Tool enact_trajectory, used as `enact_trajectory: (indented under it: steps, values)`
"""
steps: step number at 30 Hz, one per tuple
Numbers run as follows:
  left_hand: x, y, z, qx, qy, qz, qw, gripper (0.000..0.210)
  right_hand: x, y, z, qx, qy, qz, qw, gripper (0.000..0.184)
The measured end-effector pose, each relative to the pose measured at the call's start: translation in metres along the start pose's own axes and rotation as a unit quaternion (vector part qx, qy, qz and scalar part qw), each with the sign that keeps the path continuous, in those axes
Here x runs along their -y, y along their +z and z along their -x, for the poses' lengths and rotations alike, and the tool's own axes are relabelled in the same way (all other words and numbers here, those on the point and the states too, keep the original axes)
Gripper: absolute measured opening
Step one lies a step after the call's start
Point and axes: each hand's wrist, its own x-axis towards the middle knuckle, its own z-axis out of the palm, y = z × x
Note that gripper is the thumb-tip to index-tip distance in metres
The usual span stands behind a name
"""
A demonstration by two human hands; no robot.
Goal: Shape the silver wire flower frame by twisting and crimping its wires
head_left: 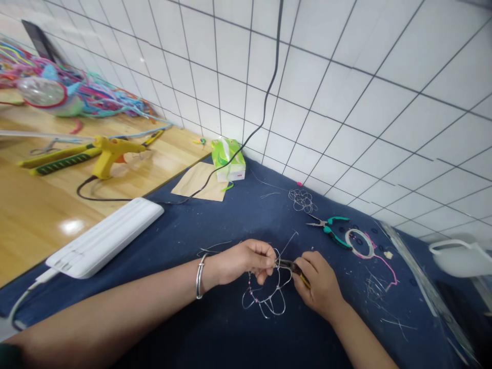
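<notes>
My left hand (249, 262), a silver bangle on its wrist, pinches the upper left of a looped wire ring (272, 304). The ring is silvery wire bent into petal-like loops, with small pink beads or wraps along its inner circle. My right hand (317, 282) is closed around pliers (300, 270) with yellow and black handles. Their jaws meet the wire right beside my left fingertips; the exact grip point is too small to make out. A loose wire end (290, 243) sticks up behind the ring.
Teal-handled pliers (332, 229), a white ring (359, 243) with pink strand and tangled wire (303, 200) lie on the dark blue cloth. To the left are a white power bank (105, 238), a yellow glue gun (111, 154) and a green tissue pack (228, 160). A black cable (265, 113) crosses behind.
</notes>
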Motion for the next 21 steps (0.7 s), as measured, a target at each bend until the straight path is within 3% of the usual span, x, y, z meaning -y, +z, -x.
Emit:
enact_trajectory:
  steps: [11, 21]
  values:
    - [-0.0003, 0.0008, 0.0022, 0.083, -0.044, 0.102, 0.99, 0.007, -0.0069, 0.001, 0.0044, -0.055, -0.082, 0.097, 0.99, 0.024]
    - [0.0007, 0.0026, 0.0029, 0.061, -0.026, 0.103, 0.992, 0.007, -0.0057, -0.0012, 0.0046, -0.039, -0.082, 0.11, 0.99, 0.023]
